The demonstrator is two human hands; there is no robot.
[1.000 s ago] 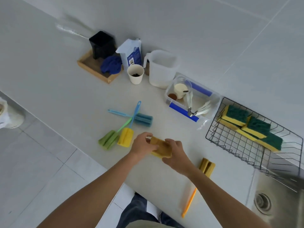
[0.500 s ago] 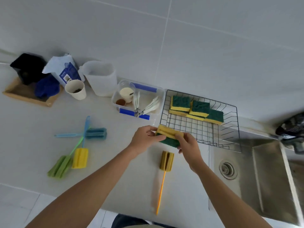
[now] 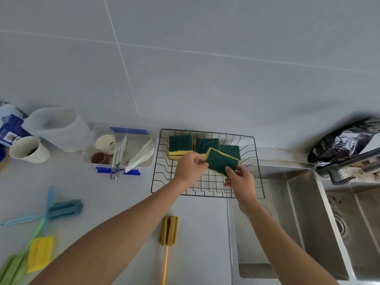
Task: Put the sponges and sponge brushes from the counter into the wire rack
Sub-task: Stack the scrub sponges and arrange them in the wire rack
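Both hands over the wire rack (image 3: 259, 179) at centre frame. Left hand (image 3: 190, 167) pinching the left edge of a green-and-yellow sponge (image 3: 221, 161), fingers (image 3: 200, 161) pressed together on it. Right hand (image 3: 240, 179) gripping the sponge's lower right corner, thumb on the green face, other fingers curled beneath. Sponge tilted, green side up, held above the rack's right half; contact with the wires underneath not discernible.

Three more sponges (image 3: 180, 144) already in the rack along its far edge, green sides up, side by side and overlapping slightly.

On the worktop (image 3: 197, 233), lower centre: yellow-brown sponge brush (image 3: 168, 230) with orange handle, just below the rack. Lower left of frame: blue sponge brush (image 3: 64, 208), yellow sponge brush (image 3: 40, 253) and green sponge brush (image 3: 12, 268), handles crossing.

Left of rack: clear plastic container (image 3: 131, 131) with utensils, touching or just beside the rack. Steel sink (image 3: 304, 223) at lower right.
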